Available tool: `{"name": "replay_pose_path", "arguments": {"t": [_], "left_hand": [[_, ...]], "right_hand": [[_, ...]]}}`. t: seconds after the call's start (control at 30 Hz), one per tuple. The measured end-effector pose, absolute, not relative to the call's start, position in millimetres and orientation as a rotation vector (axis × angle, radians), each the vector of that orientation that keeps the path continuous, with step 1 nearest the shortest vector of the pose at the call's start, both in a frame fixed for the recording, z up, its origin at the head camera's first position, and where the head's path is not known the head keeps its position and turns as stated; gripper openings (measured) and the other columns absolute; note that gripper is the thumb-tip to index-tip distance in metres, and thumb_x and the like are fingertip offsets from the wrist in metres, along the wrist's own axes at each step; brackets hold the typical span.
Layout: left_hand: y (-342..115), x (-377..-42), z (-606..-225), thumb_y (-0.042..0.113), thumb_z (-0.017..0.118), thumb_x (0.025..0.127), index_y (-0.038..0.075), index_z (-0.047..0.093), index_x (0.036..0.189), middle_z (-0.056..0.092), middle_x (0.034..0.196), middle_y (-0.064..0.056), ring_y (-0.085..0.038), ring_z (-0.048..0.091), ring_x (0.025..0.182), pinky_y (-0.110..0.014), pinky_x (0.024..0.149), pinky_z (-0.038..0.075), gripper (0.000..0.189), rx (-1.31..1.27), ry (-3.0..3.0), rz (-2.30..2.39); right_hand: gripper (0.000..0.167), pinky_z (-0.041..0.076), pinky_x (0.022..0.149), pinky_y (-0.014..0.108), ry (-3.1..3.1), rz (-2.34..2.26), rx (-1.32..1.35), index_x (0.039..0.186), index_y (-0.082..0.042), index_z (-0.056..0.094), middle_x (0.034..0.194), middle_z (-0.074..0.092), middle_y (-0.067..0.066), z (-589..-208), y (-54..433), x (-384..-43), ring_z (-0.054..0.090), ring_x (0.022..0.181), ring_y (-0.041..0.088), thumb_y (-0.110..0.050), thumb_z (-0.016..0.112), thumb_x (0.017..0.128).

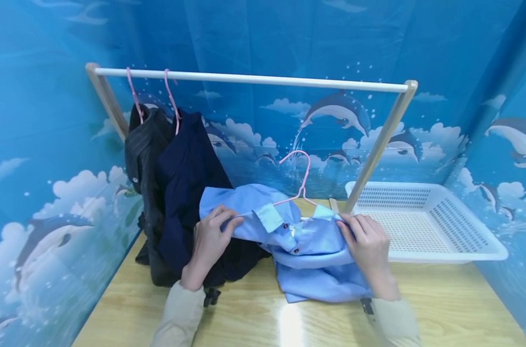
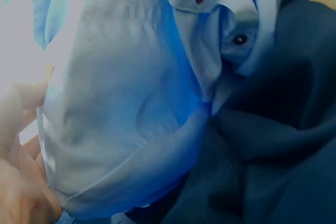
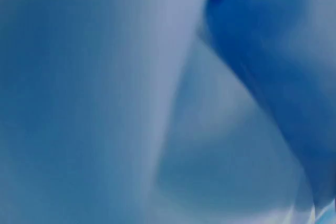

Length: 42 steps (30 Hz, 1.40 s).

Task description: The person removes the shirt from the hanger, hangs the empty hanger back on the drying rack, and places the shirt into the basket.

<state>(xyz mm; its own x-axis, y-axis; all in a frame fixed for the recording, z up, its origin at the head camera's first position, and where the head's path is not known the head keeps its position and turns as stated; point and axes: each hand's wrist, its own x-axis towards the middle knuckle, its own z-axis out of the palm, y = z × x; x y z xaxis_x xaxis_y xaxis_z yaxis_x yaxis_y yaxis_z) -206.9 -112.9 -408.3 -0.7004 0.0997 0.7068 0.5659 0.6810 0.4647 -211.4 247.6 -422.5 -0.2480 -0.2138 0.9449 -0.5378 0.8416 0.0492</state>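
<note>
Basket (image 1: 408,231), white, perforated, hands (image 1: 211,236) (image 1: 368,241) pinching blue shirt (image 1: 319,279), hanger (image 1: 303,187) inside

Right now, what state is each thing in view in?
Rack: upright.
Dark grey garment: hanging from the rack on a pink hanger.
Navy garment: likewise, on a second pink hanger.
Light blue shirt: rumpled, held at both shoulders; buttoning unclear.
Third pink hanger: off the rack, partly hidden by the shirt.
White basket: upright, open-topped.
Left fingers: pinching the shirt.
Right fingers: pinching the shirt.
</note>
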Motion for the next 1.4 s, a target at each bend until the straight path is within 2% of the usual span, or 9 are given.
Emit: {"name": "replay_pose_path", "arguments": {"t": [0.4,0.7,0.8,1.07,1.17,1.27,1.4], "left_hand": [[-114.4,-204.9,-404.5,0.024,0.079,0.089,0.012,0.077,0.09,0.064,0.084,0.001,-0.012,0.06,0.066,-0.025,0.054,0.044,0.013,-0.526,-2.26,-0.958],[-124.0,-207.8,-400.6,0.029,0.074,0.093,0.016,0.077,0.099,0.075,0.095,0.002,-0.018,0.07,0.083,-0.034,0.066,0.056,0.014,-0.512,-2.265,-0.732],[-124.8,-207.6,-398.8,0.026,0.075,0.092,0.017,0.078,0.099,0.075,0.092,0.002,-0.019,0.069,0.083,-0.036,0.066,0.056,0.012,-0.533,-2.206,-0.655],[-114.6,-206.9,-404.3,0.013,0.075,0.091,0.019,0.08,0.106,0.066,0.086,-0.001,-0.019,0.063,0.074,-0.031,0.057,0.051,0.017,-0.681,-2.113,-0.55],[-111.3,-206.7,-406.1,0.014,0.075,0.092,0.018,0.08,0.105,0.066,0.088,-0.002,-0.02,0.063,0.078,-0.034,0.064,0.053,0.015,-0.664,-2.113,-0.499],[-108.8,-206.6,-406.9,0.015,0.074,0.093,0.017,0.079,0.107,0.066,0.09,-0.003,-0.023,0.064,0.084,-0.039,0.079,0.055,0.015,-0.649,-2.124,-0.465],[-106.6,-205.1,-407.3,0.018,0.071,0.096,0.016,0.078,0.11,0.067,0.093,-0.003,-0.024,0.064,0.09,-0.045,0.096,0.049,0.016,-0.647,-2.151,-0.425]], "right_hand": [[0.03,0.046,0.053,0.044,-1.776,0.312,0.488,0.085,-0.003,0.075,0.073,0.067,0.011,-421.3,239.3,-208.5,0.059,0.063,0.033,-0.028,0.065,0.099],[0.026,0.046,0.059,0.044,-1.721,0.406,0.428,0.081,-0.001,0.075,0.07,0.067,0.014,-412.0,241.4,-205.7,0.057,0.061,0.037,-0.024,0.068,0.094],[0.029,0.044,0.058,0.044,-1.71,0.426,0.426,0.081,-0.001,0.075,0.069,0.067,0.014,-410.4,241.9,-204.9,0.057,0.061,0.038,-0.025,0.067,0.095],[0.027,0.042,0.054,0.044,-1.726,0.423,0.438,0.081,-0.001,0.076,0.068,0.066,0.012,-414.9,242.6,-204.0,0.055,0.058,0.036,-0.024,0.067,0.093],[0.026,0.042,0.055,0.043,-1.737,0.43,0.442,0.081,-0.002,0.076,0.067,0.067,0.012,-417.3,243.3,-204.8,0.056,0.059,0.035,-0.024,0.068,0.092],[0.026,0.042,0.055,0.043,-1.746,0.427,0.45,0.079,-0.003,0.076,0.067,0.067,0.01,-419.1,243.2,-205.7,0.056,0.059,0.034,-0.025,0.068,0.092],[0.028,0.042,0.054,0.042,-1.746,0.421,0.464,0.078,-0.003,0.076,0.067,0.067,0.009,-420.7,241.4,-206.5,0.056,0.059,0.032,-0.026,0.068,0.093]]}}
